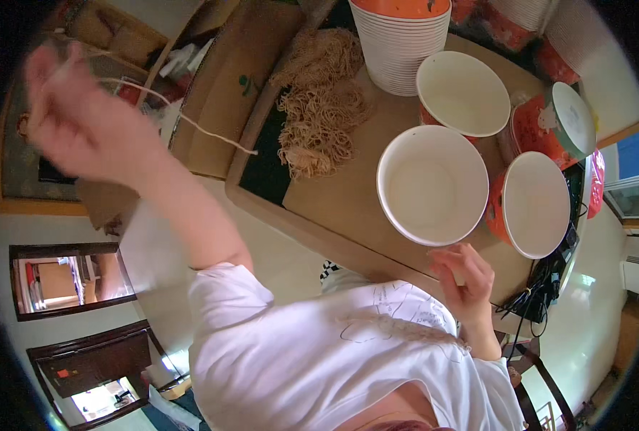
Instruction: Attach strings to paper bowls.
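My left hand (82,118), blurred by motion, is raised at the far left with its arm stretched out. A thin white string (212,134) runs from this hand, its loose end near the table's left edge; the closed fingers seem to grip it, though the blur hides the exact hold. My right hand (467,274) is at the table's near edge, its fingers loosely bent and apart, with nothing seen in them. Its fingertips are close beside the rim of a white-lined paper bucket (433,187); I cannot tell whether they touch it.
A tangled heap of tan string (316,108) lies on the cardboard-covered table (334,205). Behind stands a stack of nested paper buckets (398,54). More buckets stand singly: a back one (463,93), a right one (535,205) and a lidded one (575,122). Black cables (539,284) bunch at the right.
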The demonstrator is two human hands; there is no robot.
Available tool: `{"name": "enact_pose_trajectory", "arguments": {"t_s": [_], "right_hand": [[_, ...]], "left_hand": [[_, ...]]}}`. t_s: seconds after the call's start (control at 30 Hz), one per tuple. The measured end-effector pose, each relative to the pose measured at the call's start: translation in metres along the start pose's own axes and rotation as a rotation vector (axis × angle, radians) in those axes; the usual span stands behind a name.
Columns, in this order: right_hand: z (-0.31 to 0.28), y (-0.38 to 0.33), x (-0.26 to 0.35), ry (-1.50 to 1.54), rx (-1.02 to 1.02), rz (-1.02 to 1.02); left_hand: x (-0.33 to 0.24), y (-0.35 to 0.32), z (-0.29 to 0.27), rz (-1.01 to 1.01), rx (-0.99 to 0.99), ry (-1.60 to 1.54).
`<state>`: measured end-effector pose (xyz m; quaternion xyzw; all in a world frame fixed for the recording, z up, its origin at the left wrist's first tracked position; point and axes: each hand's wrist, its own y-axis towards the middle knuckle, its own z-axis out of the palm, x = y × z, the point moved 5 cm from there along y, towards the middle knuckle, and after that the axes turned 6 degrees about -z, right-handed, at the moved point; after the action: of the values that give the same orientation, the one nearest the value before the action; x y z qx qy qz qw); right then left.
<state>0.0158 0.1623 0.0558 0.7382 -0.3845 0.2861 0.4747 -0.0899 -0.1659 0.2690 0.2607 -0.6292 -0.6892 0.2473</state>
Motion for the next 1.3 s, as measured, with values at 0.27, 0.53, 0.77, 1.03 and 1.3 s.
{"name": "enact_pose_trajectory", "arguments": {"t_s": [0.27, 0.53, 0.77, 1.03, 1.3], "right_hand": [[0.01, 0.015, 0.019, 0.058, 0.061, -0.078], [0.013, 0.02, 0.006, 0.197, -0.129, -0.096], [0.023, 0.0, -0.014, 0.352, -0.247, 0.088], [0.009, -0.017, -0.023, 0.49, 0.067, 0.336], [-0.034, -0.033, -0.023, 0.455, -0.285, 0.169]], "left_hand": [[-0.087, -0.093, 0.051, -0.921, 0.877, -0.389], [-0.133, -0.19, 0.049, -1.363, 1.019, -0.798], [-0.162, -0.215, 0.057, -1.397, 0.969, -0.976], [-0.165, -0.216, 0.049, -1.249, 0.91, -0.683], [-0.189, -0.219, 0.059, -0.895, 1.422, -0.423]]}}
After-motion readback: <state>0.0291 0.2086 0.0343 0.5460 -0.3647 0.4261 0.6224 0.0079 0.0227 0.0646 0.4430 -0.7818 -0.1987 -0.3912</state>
